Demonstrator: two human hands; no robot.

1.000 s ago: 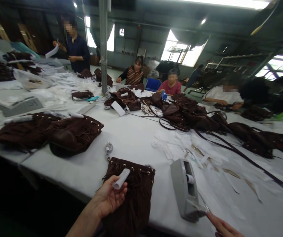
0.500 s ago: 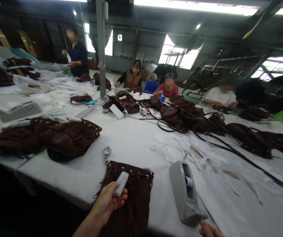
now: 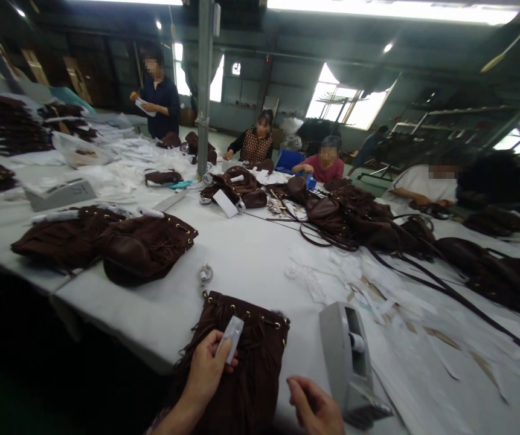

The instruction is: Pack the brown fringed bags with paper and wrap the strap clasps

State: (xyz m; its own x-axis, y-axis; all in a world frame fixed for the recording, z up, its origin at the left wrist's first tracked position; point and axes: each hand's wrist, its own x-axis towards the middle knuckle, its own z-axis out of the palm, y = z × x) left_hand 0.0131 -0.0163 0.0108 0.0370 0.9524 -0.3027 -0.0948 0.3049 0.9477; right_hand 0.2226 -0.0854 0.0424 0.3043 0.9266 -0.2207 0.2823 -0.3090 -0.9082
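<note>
A dark brown fringed bag (image 3: 260, 356) with gold eyelets along its top lies flat on the table edge in front of me. My left hand (image 3: 209, 362) is over it, thumb and fingers closed on a small folded white wrapper (image 3: 231, 338); what is inside the wrapper, if anything, is hidden. To the right of the bag is my right hand (image 3: 316, 408), its thumb and forefinger pinched together. Anything between those fingertips is too small to make out. A grey tape dispenser (image 3: 332, 338) stands just right of that hand.
More brown bags (image 3: 148, 244) lie at left, with a second dispenser (image 3: 60, 194) behind. A heap of brown bags and straps (image 3: 359, 223) spreads across the back right. Plastic and paper scraps (image 3: 404, 320) litter the right side. A metal post (image 3: 204, 90) and several co-workers are beyond.
My right hand has come away from the tape dispenser's front end, moving left toward the bag. The left hand still holds the white wrapper. The whole view has shifted slightly.
</note>
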